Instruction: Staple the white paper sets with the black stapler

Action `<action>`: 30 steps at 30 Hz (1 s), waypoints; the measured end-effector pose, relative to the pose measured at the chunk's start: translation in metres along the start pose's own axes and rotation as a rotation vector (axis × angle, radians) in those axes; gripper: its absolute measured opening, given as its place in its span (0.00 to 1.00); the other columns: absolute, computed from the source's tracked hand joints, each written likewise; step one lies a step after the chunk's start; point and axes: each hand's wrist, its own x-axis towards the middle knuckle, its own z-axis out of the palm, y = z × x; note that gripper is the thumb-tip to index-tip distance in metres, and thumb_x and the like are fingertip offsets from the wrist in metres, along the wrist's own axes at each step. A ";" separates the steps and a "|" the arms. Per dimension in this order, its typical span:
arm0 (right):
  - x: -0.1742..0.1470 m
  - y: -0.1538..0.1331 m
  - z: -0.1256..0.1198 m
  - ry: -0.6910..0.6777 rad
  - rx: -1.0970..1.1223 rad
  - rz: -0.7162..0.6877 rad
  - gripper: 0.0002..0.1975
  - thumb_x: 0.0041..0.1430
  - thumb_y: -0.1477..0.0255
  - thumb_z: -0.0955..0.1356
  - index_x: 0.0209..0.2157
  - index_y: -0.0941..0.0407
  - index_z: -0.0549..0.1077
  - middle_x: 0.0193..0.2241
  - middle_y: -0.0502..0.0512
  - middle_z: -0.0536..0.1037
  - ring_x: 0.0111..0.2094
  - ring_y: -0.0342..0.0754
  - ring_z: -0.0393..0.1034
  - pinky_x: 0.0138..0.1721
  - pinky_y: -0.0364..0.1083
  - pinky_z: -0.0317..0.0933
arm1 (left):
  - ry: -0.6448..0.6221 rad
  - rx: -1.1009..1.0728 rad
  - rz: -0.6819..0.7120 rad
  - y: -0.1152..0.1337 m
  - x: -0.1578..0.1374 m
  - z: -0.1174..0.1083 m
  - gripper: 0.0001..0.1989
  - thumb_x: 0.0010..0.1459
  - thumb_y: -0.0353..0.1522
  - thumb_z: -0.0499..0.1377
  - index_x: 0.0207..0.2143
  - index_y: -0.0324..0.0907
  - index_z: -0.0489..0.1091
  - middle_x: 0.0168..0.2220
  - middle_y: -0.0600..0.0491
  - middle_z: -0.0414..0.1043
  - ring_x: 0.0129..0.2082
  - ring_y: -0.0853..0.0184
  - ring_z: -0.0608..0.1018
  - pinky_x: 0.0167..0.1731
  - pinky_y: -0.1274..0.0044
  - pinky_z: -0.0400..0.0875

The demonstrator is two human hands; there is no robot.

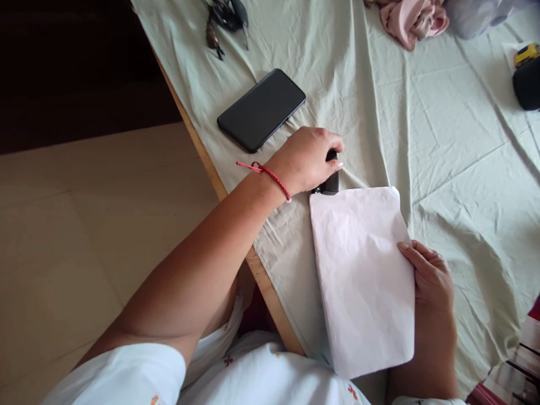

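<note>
"While both hands are at work, how does the paper stack (363, 281) lie?"

"Over the cloth-covered tabletop (455, 152). Long axis runs outward from the wearer, far end leaning slightly left; near end overlaps the white clothing (270, 374) in view."

"And the black stapler (331, 183)?"

"At the stack's far left corner, near end meeting the paper. Long axis points outward, roughly in line with the stack's."

"State of each grip?"

"Left hand (310, 157): wrapped around the stapler; whether it is squeezing, cannot tell. Right hand (434, 275): grasping the stack's right edge, thumb on top."

"Containers?"

"One translucent bag-like bundle (476, 16), far side, beside pink cloth (415, 22); contents cannot be told. Black phone (262, 109) lies beyond the left wrist, set diagonally."
</note>
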 end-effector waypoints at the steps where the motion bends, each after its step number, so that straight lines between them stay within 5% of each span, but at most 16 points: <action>1: 0.000 0.000 0.001 0.002 -0.001 -0.001 0.18 0.36 0.67 0.84 0.30 0.55 0.82 0.22 0.49 0.81 0.18 0.45 0.72 0.17 0.41 0.68 | 0.002 -0.003 0.006 0.000 0.000 0.000 0.13 0.61 0.32 0.64 0.48 0.42 0.81 0.38 0.52 0.81 0.47 0.62 0.80 0.52 0.72 0.70; 14: 0.000 0.000 -0.002 0.029 0.026 -0.017 0.17 0.36 0.68 0.84 0.29 0.53 0.81 0.21 0.46 0.80 0.17 0.42 0.70 0.16 0.39 0.67 | -0.122 0.032 -0.049 0.000 0.001 -0.011 0.19 0.59 0.35 0.65 0.53 0.42 0.78 0.37 0.53 0.78 0.44 0.62 0.79 0.46 0.74 0.68; 18: 0.000 0.000 -0.003 0.009 0.006 -0.004 0.17 0.35 0.67 0.84 0.29 0.54 0.82 0.20 0.46 0.79 0.17 0.42 0.70 0.16 0.39 0.67 | -0.178 0.086 -0.114 0.002 -0.003 -0.025 0.29 0.55 0.39 0.69 0.58 0.38 0.71 0.38 0.51 0.77 0.42 0.62 0.78 0.41 0.75 0.67; 21: 0.001 0.001 -0.005 0.000 -0.009 -0.008 0.17 0.36 0.66 0.84 0.30 0.54 0.82 0.21 0.47 0.79 0.17 0.42 0.70 0.16 0.39 0.67 | -0.270 0.223 -0.184 0.000 -0.007 -0.036 0.30 0.51 0.44 0.70 0.49 0.33 0.74 0.36 0.48 0.75 0.39 0.60 0.77 0.38 0.74 0.65; 26: 0.005 0.004 -0.006 0.010 0.023 -0.023 0.17 0.35 0.67 0.84 0.30 0.53 0.82 0.22 0.47 0.81 0.17 0.44 0.72 0.16 0.39 0.68 | -0.533 0.291 -0.160 -0.008 -0.009 -0.036 0.16 0.52 0.43 0.68 0.32 0.37 0.78 0.23 0.54 0.68 0.36 0.62 0.76 0.39 0.74 0.64; 30: 0.003 0.002 -0.005 0.022 0.052 -0.028 0.16 0.36 0.70 0.84 0.30 0.53 0.82 0.21 0.47 0.80 0.18 0.44 0.72 0.17 0.39 0.68 | -0.458 0.169 -0.067 -0.016 -0.009 -0.022 0.10 0.52 0.39 0.65 0.25 0.41 0.78 0.18 0.56 0.64 0.30 0.64 0.75 0.35 0.74 0.66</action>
